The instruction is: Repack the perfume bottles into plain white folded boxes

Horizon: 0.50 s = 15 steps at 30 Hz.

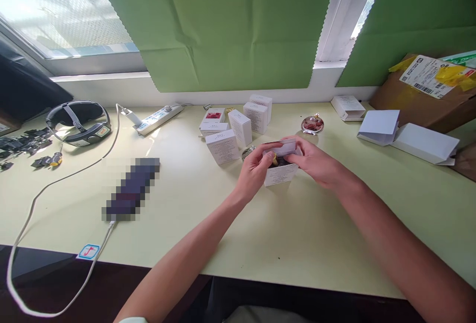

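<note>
Between my hands stands a small white printed box (279, 175) with its top flap up. Inside its opening are something dark and a gold-coloured piece (275, 158). My left hand (256, 165) is closed on the box's left side, its thumb by the gold piece. From the right, my right hand (308, 158) grips the box and its raised flap, with fingertips at the opening. Just behind my left hand a shiny, rounded object (248, 151) is partly hidden. A round, red-and-silver ornament-like bottle (312, 124) with a gold top stands beyond my right hand.
Several white boxes (222, 146) stand behind my left hand. Opened white cartons (426, 143) and a brown cardboard box (420, 100) are at the right. At the left are a blurred-out phone (132, 189), a white cable (33, 204), a power strip (159, 119) and a headset (84, 124).
</note>
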Tool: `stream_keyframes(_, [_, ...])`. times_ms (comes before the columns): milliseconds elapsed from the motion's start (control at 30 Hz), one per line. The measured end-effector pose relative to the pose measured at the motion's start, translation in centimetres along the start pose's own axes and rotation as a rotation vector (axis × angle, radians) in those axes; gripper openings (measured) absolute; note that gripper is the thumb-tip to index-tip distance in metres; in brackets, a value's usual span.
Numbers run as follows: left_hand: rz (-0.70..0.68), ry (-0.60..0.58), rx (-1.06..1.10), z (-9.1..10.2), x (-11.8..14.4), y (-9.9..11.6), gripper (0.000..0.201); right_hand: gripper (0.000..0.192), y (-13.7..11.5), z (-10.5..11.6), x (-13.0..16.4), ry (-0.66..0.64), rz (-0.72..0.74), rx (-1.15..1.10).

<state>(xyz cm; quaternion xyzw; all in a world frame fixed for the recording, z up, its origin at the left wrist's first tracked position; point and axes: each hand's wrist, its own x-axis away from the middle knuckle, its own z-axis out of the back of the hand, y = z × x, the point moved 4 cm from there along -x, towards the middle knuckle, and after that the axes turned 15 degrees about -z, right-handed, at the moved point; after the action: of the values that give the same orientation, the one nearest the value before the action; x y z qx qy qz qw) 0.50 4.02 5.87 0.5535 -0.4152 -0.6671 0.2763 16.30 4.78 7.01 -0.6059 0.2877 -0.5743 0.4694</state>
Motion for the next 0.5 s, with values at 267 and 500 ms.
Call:
stream_keyframes(267, [-0.007,-0.006,-0.047,0.1,0.2,0.2,0.031,0.035,-0.6,-0.2,0.0,-0.072,-0.005,0.017])
stream_keyframes(500, [0.024,0.039,0.031,0.2,0.2,0.0,0.044,0.06,-2.3,-0.2,0.5,0.015,0.031,0.112])
